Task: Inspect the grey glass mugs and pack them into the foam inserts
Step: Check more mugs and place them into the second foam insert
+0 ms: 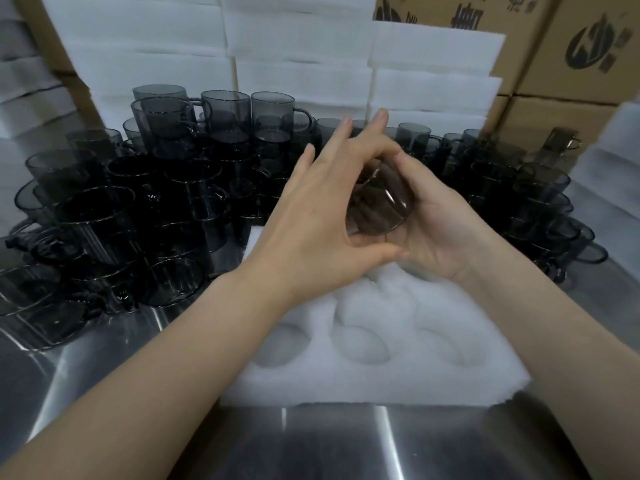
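Observation:
A grey glass mug (379,204) is held tilted in the air between both hands, above the far part of a white foam insert (381,379). My right hand (440,230) cups it from the right and below. My left hand (322,216) wraps its left side, thumb under it and fingers spread over the top. The insert lies on the steel table right in front of me, and its round pockets (360,342) that show hold nothing. The mug's handle is hidden by my hands.
Many grey glass mugs (114,216) crowd the table to the left and behind, some stacked; more mugs (540,202) stand at the right. White foam sheets (433,77) are piled at the back, with cardboard boxes (571,57) at the far right.

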A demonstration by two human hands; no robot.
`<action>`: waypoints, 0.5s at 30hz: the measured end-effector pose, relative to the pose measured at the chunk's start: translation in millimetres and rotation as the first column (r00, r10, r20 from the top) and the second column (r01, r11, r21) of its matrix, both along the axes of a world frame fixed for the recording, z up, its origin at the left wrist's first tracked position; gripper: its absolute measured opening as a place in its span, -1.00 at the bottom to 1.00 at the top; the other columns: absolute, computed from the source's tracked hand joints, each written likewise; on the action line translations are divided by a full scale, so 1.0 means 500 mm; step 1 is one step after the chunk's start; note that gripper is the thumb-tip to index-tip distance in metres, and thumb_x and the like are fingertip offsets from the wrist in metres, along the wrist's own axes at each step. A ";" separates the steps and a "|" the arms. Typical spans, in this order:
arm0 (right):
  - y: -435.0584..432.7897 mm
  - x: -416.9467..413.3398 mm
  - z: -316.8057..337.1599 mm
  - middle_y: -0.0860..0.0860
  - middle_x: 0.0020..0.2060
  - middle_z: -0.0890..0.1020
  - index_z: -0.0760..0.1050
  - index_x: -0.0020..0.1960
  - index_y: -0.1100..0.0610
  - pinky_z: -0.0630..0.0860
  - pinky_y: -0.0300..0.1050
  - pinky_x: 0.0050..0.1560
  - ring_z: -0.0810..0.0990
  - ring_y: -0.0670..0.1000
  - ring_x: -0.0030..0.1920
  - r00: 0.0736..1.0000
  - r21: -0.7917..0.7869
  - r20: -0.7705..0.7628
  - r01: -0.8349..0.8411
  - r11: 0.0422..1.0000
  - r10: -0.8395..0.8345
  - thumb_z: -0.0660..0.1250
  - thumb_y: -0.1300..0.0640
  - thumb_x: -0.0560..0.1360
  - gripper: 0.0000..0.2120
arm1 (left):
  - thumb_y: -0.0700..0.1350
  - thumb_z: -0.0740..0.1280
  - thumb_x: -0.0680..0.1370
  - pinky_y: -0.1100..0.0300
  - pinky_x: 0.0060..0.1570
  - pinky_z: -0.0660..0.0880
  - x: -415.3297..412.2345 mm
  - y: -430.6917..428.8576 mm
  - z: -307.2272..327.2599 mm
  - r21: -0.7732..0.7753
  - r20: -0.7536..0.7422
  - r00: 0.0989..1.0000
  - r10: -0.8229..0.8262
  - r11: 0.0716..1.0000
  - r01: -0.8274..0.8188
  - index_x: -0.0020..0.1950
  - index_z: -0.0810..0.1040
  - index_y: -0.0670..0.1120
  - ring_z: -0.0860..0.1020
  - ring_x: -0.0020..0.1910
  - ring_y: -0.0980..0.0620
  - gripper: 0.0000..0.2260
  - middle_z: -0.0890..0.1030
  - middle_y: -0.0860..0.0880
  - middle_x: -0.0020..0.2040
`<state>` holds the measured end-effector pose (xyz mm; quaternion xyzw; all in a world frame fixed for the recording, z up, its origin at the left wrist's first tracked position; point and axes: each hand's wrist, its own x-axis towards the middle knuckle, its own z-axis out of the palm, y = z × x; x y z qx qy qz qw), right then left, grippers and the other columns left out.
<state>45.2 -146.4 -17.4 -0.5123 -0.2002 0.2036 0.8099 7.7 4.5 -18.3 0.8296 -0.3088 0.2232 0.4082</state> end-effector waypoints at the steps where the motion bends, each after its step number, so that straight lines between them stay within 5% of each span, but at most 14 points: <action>1: 0.002 0.000 -0.002 0.11 0.05 0.68 0.52 0.25 0.13 0.63 -0.02 -0.05 0.67 0.07 0.05 0.998 -0.024 0.029 0.050 0.998 -0.049 0.16 -0.04 0.60 -0.65 | 0.01 0.54 0.31 -0.14 0.51 0.11 0.001 0.001 -0.002 -0.023 -0.009 1.000 0.009 1.000 -0.009 0.42 0.27 0.07 0.12 0.56 0.02 -0.25 0.21 0.05 0.56; 6: 0.009 0.000 -0.004 0.10 -0.15 0.71 0.63 0.01 0.17 0.60 -0.15 -0.26 0.70 0.02 -0.15 0.978 -0.086 0.103 0.188 0.978 -0.179 0.28 0.02 0.52 -0.74 | -0.12 0.50 0.43 0.33 0.49 0.06 0.015 -0.002 -0.017 0.019 0.006 0.997 0.072 0.997 -0.073 0.55 0.17 -0.13 0.06 0.56 0.10 -0.21 0.13 -0.05 0.59; 10: 0.007 0.000 -0.001 0.12 -0.25 0.69 0.61 -0.05 0.23 0.61 -0.05 -0.33 0.70 0.07 -0.23 0.969 -0.055 0.092 0.233 0.971 -0.228 0.23 0.12 0.62 -0.76 | -0.22 0.46 0.42 0.06 0.54 0.02 0.013 -0.006 -0.015 0.142 0.123 0.992 -0.023 0.990 0.006 0.53 0.17 -0.22 0.05 0.57 -0.08 -0.24 0.14 -0.16 0.57; 15: -0.001 0.013 0.001 0.20 0.01 0.59 0.46 0.24 0.17 0.56 0.08 -0.08 0.57 0.20 0.00 0.969 -0.065 0.080 0.239 0.969 -0.233 0.28 0.20 0.57 -0.76 | -0.27 0.47 0.39 -0.10 0.53 0.00 0.009 -0.003 -0.009 0.239 0.176 0.978 -0.113 0.969 0.069 0.50 0.27 -0.13 0.00 0.58 -0.12 -0.28 0.18 -0.08 0.57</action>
